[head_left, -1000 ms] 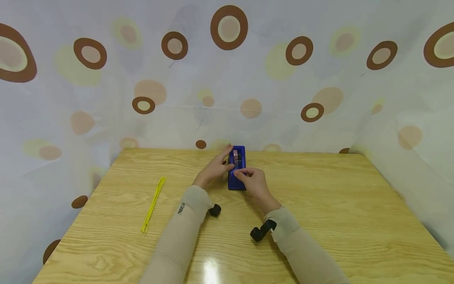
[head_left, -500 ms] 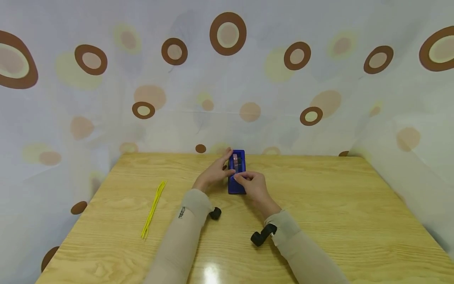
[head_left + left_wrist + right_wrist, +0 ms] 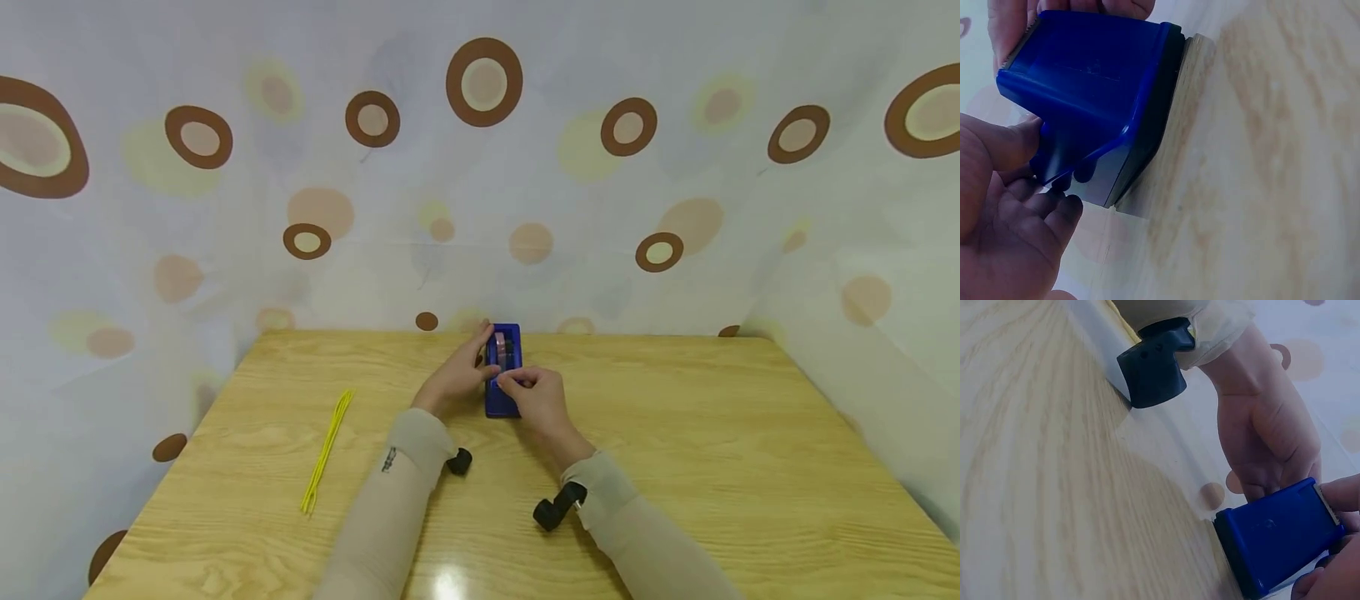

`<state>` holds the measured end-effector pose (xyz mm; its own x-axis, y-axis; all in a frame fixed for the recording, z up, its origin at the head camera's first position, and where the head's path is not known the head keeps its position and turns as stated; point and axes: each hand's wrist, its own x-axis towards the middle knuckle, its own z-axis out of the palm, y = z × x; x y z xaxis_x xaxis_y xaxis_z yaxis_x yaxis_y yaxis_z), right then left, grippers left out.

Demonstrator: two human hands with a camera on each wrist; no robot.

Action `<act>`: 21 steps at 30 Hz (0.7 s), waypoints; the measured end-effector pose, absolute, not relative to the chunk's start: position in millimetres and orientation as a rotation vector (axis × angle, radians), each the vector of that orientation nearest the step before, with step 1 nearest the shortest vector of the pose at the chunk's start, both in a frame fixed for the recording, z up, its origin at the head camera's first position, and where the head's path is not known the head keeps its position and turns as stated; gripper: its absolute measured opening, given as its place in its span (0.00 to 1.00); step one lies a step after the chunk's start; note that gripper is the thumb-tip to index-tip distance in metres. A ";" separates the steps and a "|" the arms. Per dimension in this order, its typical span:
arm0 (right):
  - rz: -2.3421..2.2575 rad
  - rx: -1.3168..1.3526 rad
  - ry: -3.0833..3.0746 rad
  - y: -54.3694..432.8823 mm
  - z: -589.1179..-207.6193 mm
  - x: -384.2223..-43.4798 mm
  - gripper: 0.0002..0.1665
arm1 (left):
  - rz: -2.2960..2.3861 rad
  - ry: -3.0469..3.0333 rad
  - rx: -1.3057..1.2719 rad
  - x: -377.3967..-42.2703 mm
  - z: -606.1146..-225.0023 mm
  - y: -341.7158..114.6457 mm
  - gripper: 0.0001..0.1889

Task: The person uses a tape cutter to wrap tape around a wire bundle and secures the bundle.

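The left hand (image 3: 457, 377), near the middle of the head frame, grips the left side of one blue tape dispenser (image 3: 500, 407), its forefinger along the rim towards the far end, thumb on the near rim. The right hand (image 3: 542, 402), just right of centre, has thumb and forefinger brought together, pinching the tape (image 3: 505, 362) at the near end of the dispenser, beside the single serrated cutting edge (image 3: 1020, 44). The dispenser stands upright slightly right of the centre of the head frame, close to the far edge of one wooden table (image 3: 712, 433), and carries one tape roll (image 3: 500, 342).

One bundle of yellow cord (image 3: 327, 450) lies left of centre; its strands are too fine to count. Two pale sleeves (image 3: 378, 529) rise from the bottom edge, with two black wrist cameras (image 3: 551, 512) at the cuffs.

Compared with one second ago, table, dispenser, cord and hands all appear slightly lower in the head frame, the view having tilted. Both hands keep the same hold, and the dispenser has kept its place on the table.
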<state>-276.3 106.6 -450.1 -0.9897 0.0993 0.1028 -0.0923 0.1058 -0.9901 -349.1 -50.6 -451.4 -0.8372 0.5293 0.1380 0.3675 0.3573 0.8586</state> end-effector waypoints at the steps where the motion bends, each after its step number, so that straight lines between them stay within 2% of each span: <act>1: 2.023 -0.020 -2.225 107.0 -449.9 -276.0 0.08 | 1.484 2.452 0.810 -348.9 -452.1 -50.2 0.39; 7: 2.197 -0.155 -2.202 111.9 -442.3 -274.8 0.12 | 1.478 2.500 0.787 -348.0 -455.3 -49.3 0.39; 21: 2.108 -0.311 -2.334 112.9 -431.9 -265.5 0.13 | 1.506 2.506 0.755 -346.5 -454.5 -49.1 0.40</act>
